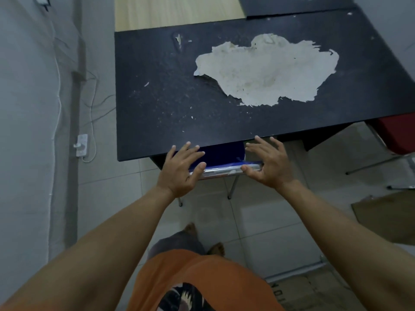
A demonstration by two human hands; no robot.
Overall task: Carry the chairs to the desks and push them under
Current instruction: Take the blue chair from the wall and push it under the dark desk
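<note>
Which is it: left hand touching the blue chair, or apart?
Cannot tell: in the head view the left hand overlaps the rail of the blue chair, contact or gap unclear.

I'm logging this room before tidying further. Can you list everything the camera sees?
black desk: 1, black with a pale peeled patch, centre
blue chair: 1, blue with a chrome back rail, pushed under the black desk's near edge
wooden desk: 1, light wood, behind the black desk, top left
second black desk: 1, black, top right, cut off
red chair: 1, red with metal legs, right edge
wall socket: 1, white, left wall, cables above
cardboard: 2 pieces, brown, floor at right
left hand: 1, bare, fingers spread at the chair's back rail
right hand: 1, bare, fingers spread at the same rail
</note>
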